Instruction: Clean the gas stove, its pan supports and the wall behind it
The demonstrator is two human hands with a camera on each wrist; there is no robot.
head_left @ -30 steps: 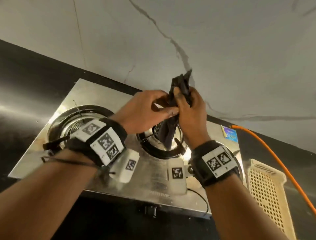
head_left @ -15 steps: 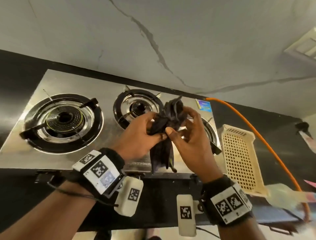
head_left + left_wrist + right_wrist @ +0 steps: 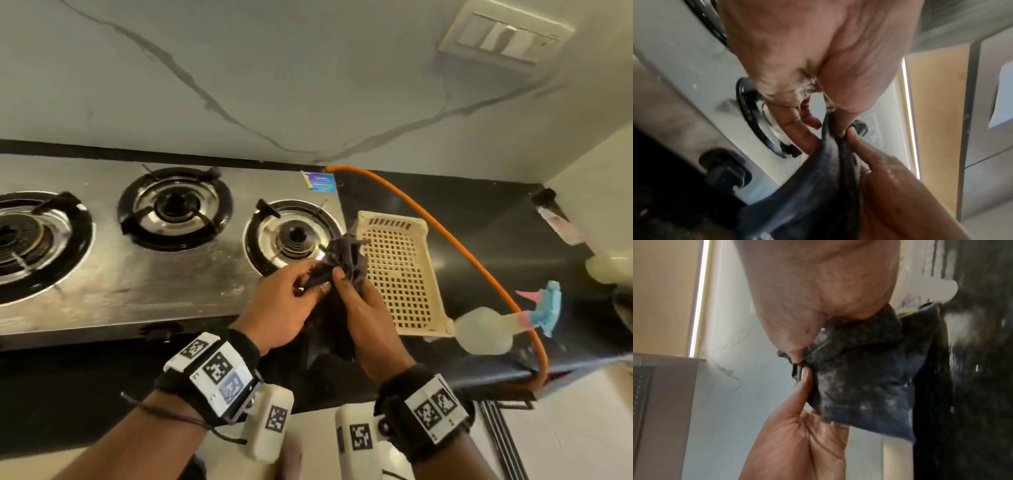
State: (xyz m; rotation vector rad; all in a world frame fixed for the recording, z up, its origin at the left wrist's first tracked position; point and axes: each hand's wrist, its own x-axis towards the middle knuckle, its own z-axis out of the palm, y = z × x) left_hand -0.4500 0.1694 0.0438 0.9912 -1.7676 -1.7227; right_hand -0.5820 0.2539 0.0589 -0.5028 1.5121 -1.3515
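Observation:
A dark, damp cloth (image 3: 344,257) hangs bunched between both my hands at the front right corner of the steel stove (image 3: 144,274). My left hand (image 3: 310,286) pinches one fold and my right hand (image 3: 344,282) pinches the fold beside it. The left wrist view shows the cloth (image 3: 818,186) caught between fingertips of both hands. The right wrist view shows its speckled face (image 3: 859,378) below my right palm. Black pan supports ring the left (image 3: 68,236), middle (image 3: 174,209) and right (image 3: 260,236) burners. Behind them rises the pale, veined wall (image 3: 308,85).
A cream perforated basket (image 3: 397,274) lies on the black counter (image 3: 496,219) right of the stove. An orange gas hose (image 3: 462,246) arcs over the counter to its front edge. A white spray bottle (image 3: 486,329) lies on its side. A switch plate (image 3: 503,37) is on the wall.
Both hands have carried the cloth down from the wall and rightward, from the middle burner to the stove's front right corner. The head view has swung right.

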